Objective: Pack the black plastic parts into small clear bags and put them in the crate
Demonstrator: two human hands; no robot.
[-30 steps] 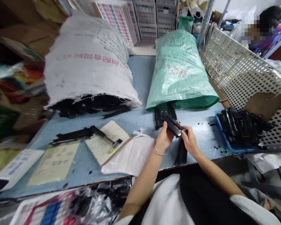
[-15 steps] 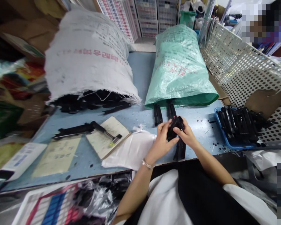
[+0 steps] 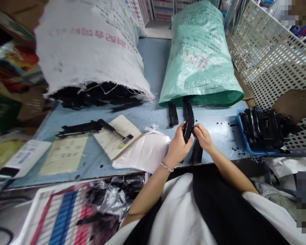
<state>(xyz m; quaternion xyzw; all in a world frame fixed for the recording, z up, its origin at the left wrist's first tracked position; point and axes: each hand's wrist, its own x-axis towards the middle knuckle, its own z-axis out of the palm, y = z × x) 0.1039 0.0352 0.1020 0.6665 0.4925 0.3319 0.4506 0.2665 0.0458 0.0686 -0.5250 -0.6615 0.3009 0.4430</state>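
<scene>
My left hand [image 3: 177,144] is wrapped round a black plastic part [image 3: 188,131], which stands tilted above the table. At the part's right edge, the fingertips of my right hand [image 3: 203,137] are pinched together; anything small between them is hidden. Another dark part [image 3: 197,152] lies below my hands near the table edge. Two more slim black parts, one a ridged black part [image 3: 172,115], stretch from the mouth of the green woven sack [image 3: 199,64] towards me.
A white woven sack [image 3: 91,51] spills black pieces at the left. A blue tray [image 3: 247,144] full of black parts stands right, by a perforated panel [image 3: 267,58]. A notepad [image 3: 112,148] carries a black-handled tool [image 3: 114,132], near a white plastic bag [image 3: 145,153]. Below sits a striped basket [image 3: 61,217].
The black part has turned more upright in my left hand, showing its long side. My right hand has shifted from over it to its right edge. The camera view has tilted down.
</scene>
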